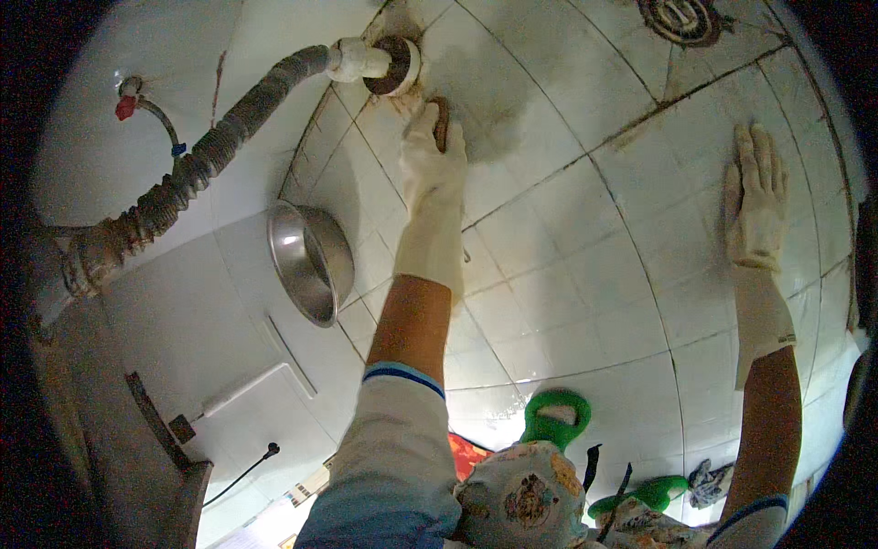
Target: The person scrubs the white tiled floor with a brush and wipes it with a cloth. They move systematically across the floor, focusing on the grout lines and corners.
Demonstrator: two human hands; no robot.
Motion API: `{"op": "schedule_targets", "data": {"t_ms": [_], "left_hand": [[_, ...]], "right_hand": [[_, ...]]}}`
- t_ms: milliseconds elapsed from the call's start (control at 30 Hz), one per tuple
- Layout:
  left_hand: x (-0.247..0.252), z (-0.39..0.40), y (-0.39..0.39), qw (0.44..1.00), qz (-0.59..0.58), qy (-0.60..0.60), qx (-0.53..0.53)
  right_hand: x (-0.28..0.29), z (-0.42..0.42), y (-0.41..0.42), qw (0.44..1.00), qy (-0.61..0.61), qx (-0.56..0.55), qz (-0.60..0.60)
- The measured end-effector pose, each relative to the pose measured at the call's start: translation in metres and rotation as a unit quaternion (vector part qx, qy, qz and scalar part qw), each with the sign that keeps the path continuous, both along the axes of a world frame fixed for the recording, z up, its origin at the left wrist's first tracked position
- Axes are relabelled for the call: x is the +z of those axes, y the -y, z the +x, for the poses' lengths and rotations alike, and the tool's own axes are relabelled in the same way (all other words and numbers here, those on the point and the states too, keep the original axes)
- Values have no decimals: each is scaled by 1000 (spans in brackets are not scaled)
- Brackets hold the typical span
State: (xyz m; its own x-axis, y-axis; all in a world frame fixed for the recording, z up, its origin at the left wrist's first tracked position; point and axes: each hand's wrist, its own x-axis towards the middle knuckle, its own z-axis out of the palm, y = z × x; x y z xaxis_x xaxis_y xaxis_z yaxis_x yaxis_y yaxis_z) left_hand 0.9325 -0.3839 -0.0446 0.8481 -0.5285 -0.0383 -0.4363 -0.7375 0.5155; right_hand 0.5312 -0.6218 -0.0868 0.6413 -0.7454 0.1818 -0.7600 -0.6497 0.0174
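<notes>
My left hand [435, 147], in a pale rubber glove, grips a brown scrubbing pad [441, 125] against the white floor tiles [521, 213], just below the drain opening [394, 66] where a pipe enters. My right hand [756, 195], also gloved, lies flat on the tiles at the right with its fingers extended and nothing in it. Dirty dark lines run between the tiles. A grey wet patch spreads to the right of the pad.
A grey corrugated drain hose [226, 141] runs from the drain opening to the left. A steel basin [312, 264] leans by the wall. At upper right sits a round floor drain [684, 17]. A red-handled valve [126, 108] is at upper left, and green slippers [579, 415] are at the bottom.
</notes>
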Motion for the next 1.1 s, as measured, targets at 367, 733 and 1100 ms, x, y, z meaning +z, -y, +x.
{"op": "schedule_targets", "data": {"t_ms": [367,733,1100], "left_hand": [[-19,14,17,798,-387,-411,212],[-57,107,-48,977,-139,-139,81],[-29,92,-30,996,-33,42,-77]], "right_hand": [[10,-9,6,999,-34,13,9],[8,6,3,999,17,29,30],[7,0,-1,1000,-14,14,20]]}}
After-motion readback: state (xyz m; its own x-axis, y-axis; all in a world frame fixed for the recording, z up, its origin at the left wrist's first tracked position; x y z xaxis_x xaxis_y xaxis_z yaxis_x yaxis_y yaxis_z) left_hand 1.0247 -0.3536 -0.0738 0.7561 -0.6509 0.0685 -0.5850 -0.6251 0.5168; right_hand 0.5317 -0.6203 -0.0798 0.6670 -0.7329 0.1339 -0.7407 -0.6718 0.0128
